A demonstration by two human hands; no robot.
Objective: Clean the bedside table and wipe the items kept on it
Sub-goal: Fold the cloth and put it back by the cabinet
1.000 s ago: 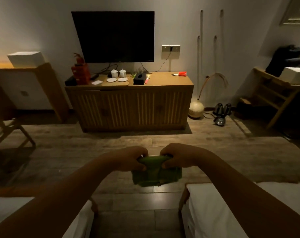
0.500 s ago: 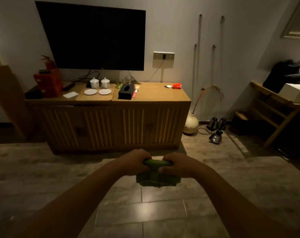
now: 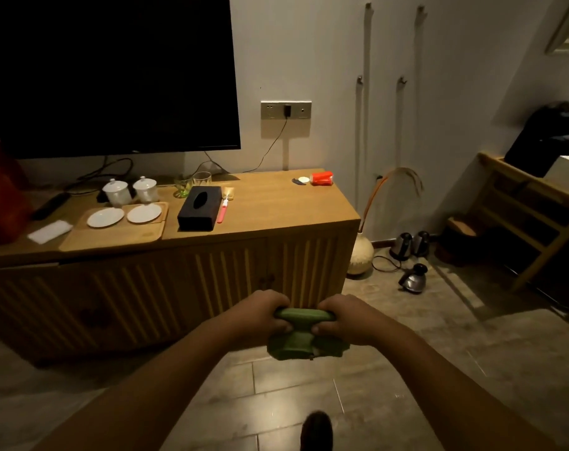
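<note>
Both the left hand [image 3: 260, 315] and right hand [image 3: 345, 317] are gripping the cloth [image 3: 304, 340] bunched before the table [image 3: 276, 209], a soft, light, non-slip thing probably best held by its folded edge.

I'm seeing a dim, warm-toned room. The brightest patch falls on the cabinet top [image 3: 276, 206] and the wall [image 3: 325, 60] behind it; the floor tiles [image 3: 293, 385] carry a faint sheen. The left edge smears soft, and lines bow towards the corners.
</note>
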